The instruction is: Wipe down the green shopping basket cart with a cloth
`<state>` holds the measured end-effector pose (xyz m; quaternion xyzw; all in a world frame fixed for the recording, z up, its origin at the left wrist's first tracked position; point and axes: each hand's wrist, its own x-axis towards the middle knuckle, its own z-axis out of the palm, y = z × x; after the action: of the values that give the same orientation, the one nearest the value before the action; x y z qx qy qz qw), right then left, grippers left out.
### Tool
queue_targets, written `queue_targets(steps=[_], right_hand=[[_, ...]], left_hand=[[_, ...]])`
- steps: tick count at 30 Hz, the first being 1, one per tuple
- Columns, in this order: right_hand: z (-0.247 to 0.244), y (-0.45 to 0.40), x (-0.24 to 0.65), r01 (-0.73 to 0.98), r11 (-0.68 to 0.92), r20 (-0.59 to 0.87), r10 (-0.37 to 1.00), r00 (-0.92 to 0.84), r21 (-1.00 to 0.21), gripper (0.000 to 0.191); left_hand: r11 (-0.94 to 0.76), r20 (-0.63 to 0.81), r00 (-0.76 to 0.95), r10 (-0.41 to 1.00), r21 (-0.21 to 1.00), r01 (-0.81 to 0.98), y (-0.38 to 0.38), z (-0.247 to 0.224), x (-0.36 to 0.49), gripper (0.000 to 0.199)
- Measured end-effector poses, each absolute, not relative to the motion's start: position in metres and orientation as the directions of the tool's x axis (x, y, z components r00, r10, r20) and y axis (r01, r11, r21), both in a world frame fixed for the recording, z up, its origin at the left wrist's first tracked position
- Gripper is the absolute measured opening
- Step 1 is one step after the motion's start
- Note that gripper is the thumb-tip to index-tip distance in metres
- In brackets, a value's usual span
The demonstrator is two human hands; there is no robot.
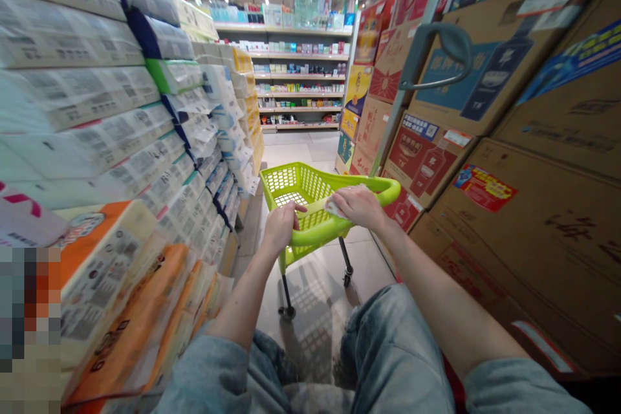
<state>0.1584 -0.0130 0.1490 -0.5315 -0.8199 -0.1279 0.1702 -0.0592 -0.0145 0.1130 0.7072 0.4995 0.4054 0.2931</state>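
Landmark: green basket cart (295,186), lime plastic, on wheels, standing on the tiled aisle floor (315,284), middle of view.

Left of cart: stacked tissue packs (97,142), white, blue and orange wrappers, running from near the camera back past the cart's left side. Lower-left corner is pixelated, cannot tell what is there.

At cart's near rim: left hand (282,225), fingers curled over the rim edge, gripping it, nothing else in it. Forearm comes up from the bottom, denim sleeve at the elbow.

Just right on the same rim, toward the curved handle: right hand (356,206), palm down, fingers closed over a small white cloth (332,208) pressed flat against the green plastic. Cloth mostly hidden under the hand, only its left edge shows.

Behind cart: far shelves (301,77) with small boxed goods, bright ceiling lights above.

Right of cart: tall stack of cardboard boxes (509,162), brown with red and blue labels, close beside the right arm. Grey trolley handle (439,55) in front of the upper boxes.
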Motion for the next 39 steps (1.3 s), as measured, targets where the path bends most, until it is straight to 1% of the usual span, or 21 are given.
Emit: queue_targets(steps=[4, 8, 10, 13, 16, 19, 22, 24, 26, 28, 31, 33, 35, 37, 39], right_hand=[[0.141, -0.02, 0.161, 0.848, 0.529, 0.527, 0.717, -0.456, 0.013, 0.04], [0.132, -0.033, 0.158, 0.791, 0.61, 0.654, 0.62, -0.434, -0.053, 0.032], [0.129, -0.039, 0.155, 0.775, 0.628, 0.685, 0.595, -0.421, -0.07, 0.03], [0.124, -0.046, 0.149, 0.746, 0.663, 0.708, 0.554, -0.437, -0.059, 0.028], [0.117, -0.053, 0.139, 0.769, 0.638, 0.739, 0.539, -0.405, -0.044, 0.027], [0.113, -0.059, 0.127, 0.835, 0.549, 0.753, 0.565, -0.337, -0.039, 0.031], [0.115, -0.064, 0.114, 0.885, 0.464, 0.717, 0.627, -0.304, -0.031, 0.036], [0.121, -0.065, 0.106, 0.912, 0.409, 0.652, 0.699, -0.293, -0.03, 0.04], [0.13, -0.064, 0.101, 0.931, 0.364, 0.54, 0.786, -0.3, -0.013, 0.046], [0.138, -0.061, 0.098, 0.94, 0.341, 0.397, 0.859, -0.323, 0.026, 0.049], [0.149, -0.054, 0.098, 0.938, 0.337, 0.205, 0.915, -0.347, 0.084, 0.05], [0.152, -0.051, 0.1, 0.932, 0.348, 0.124, 0.925, -0.358, 0.097, 0.05], [0.154, -0.05, 0.103, 0.925, 0.363, 0.101, 0.922, -0.374, 0.107, 0.051], [0.153, -0.052, 0.107, 0.914, 0.388, 0.129, 0.907, -0.401, 0.118, 0.052], [0.151, -0.056, 0.112, 0.902, 0.416, 0.187, 0.883, -0.43, 0.112, 0.053]], left_hand=[[-0.323, 0.328, 0.07, 0.942, 0.833, 0.449, -0.019, 0.111, -0.048, 0.049], [-0.338, 0.398, -0.051, 0.916, 0.833, 0.437, -0.02, 0.107, -0.041, 0.041], [-0.359, 0.434, -0.09, 0.897, 0.831, 0.426, -0.021, 0.105, -0.039, 0.038], [-0.365, 0.458, -0.144, 0.877, 0.831, 0.419, -0.022, 0.103, -0.036, 0.035], [-0.349, 0.45, -0.175, 0.875, 0.84, 0.415, -0.025, 0.104, -0.033, 0.035], [-0.344, 0.435, -0.166, 0.885, 0.851, 0.397, -0.028, 0.105, -0.03, 0.034], [-0.335, 0.425, -0.165, 0.89, 0.855, 0.396, -0.031, 0.107, -0.027, 0.033], [-0.329, 0.421, -0.165, 0.892, 0.854, 0.402, -0.032, 0.108, -0.025, 0.034], [-0.324, 0.414, -0.16, 0.896, 0.856, 0.404, -0.033, 0.108, -0.023, 0.035], [-0.318, 0.405, -0.152, 0.902, 0.859, 0.4, -0.033, 0.107, -0.022, 0.036], [-0.308, 0.378, -0.14, 0.915, 0.88, 0.363, -0.033, 0.104, -0.021, 0.036], [-0.304, 0.347, -0.116, 0.931, 0.91, 0.284, -0.032, 0.1, -0.023, 0.039], [-0.302, 0.317, -0.07, 0.946, 0.938, 0.17, -0.029, 0.096, -0.028, 0.043], [-0.301, 0.303, -0.011, 0.953, 0.95, 0.087, -0.024, 0.093, -0.036, 0.047], [-0.314, 0.312, 0.034, 0.949, 0.945, 0.094, -0.019, 0.09, -0.043, 0.047]])
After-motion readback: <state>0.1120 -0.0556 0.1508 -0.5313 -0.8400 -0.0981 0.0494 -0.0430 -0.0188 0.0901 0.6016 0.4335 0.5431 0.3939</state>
